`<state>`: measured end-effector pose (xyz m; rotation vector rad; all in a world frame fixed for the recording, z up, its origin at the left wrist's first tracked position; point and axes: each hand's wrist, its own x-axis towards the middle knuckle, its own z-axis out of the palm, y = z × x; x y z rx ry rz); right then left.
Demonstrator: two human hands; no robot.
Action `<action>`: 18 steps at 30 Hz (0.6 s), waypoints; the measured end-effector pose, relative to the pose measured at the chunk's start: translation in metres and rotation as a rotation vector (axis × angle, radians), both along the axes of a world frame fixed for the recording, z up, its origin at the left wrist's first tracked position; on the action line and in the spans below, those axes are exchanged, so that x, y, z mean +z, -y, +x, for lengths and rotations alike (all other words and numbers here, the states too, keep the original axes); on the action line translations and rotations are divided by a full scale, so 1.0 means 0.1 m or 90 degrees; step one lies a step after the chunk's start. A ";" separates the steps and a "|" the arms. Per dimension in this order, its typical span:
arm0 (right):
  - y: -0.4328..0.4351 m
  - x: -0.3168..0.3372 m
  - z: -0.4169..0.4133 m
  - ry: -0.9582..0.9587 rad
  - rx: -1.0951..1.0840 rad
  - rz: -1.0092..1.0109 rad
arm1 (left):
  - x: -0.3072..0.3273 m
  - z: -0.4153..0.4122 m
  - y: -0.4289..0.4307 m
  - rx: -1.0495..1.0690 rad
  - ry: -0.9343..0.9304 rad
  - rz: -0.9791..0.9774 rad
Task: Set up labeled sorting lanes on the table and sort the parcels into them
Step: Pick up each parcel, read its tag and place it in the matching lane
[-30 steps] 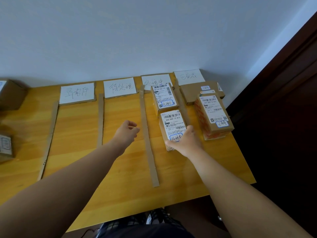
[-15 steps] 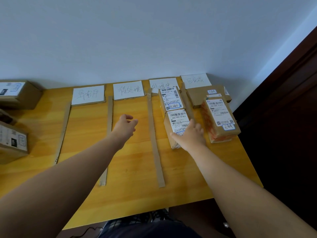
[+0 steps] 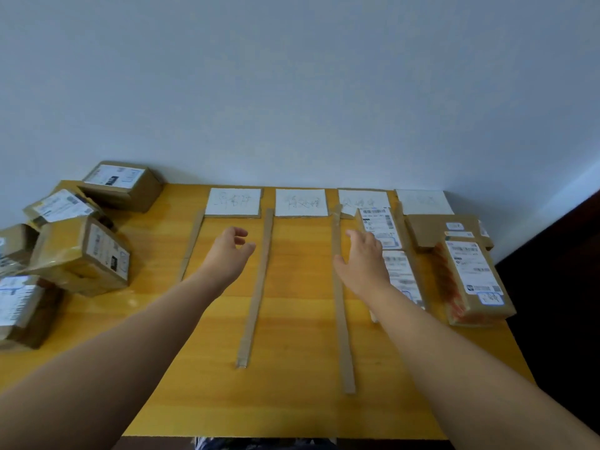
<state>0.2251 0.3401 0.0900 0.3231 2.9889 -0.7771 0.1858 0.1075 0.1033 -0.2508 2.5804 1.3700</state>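
Surface [image 3: 292, 404]: yellow wood, glossy, catching light patches.
Landmark strip [image 3: 254, 297]: flat brown cardboard, long and thin. Its long axis runs away from me toward the wall. All positions below are taken from it.
Unsorted pile [image 3: 81, 254]: well left of the landmark strip, at the surface's left edge. Boxy brown cartons, taped, with white printed labels. They are stacked askew and several are tilted.
Sorted parcels [image 3: 474, 280]: well right of the landmark strip, two end to end in the third lane and two more in the far-right lane. Same carton and white labels, long axes roughly parallel to the strip.
Other strips [image 3: 339, 319]: one left of the landmark strip and two right of it, all roughly parallel.
Label cards [image 3: 300, 202]: four white handwritten cards in a row by the landmark strip's far end. The writing is too blurred to read.
Left hand [image 3: 229, 251]: just left of the landmark strip, fingers loosely curled, holding nothing.
Right hand [image 3: 365, 261]: right of the landmark strip, past the next strip, fingers extended, gripping nothing. I cannot tell whether it touches the parcel beneath.
Coming move (judgement): the next parcel lies left of both hands, and the left hand is nearer.
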 end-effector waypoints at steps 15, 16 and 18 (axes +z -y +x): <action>2.45 0.06 -0.74 -0.025 0.141 -0.079 | 0.13 -0.53 2.27 0.040 -0.085 -0.134; 2.62 0.05 -0.78 -0.023 0.150 -0.091 | 0.13 -0.58 2.44 0.035 -0.088 -0.182; 2.94 0.02 -0.85 -0.012 0.165 -0.117 | 0.13 -0.64 2.75 0.039 -0.072 -0.298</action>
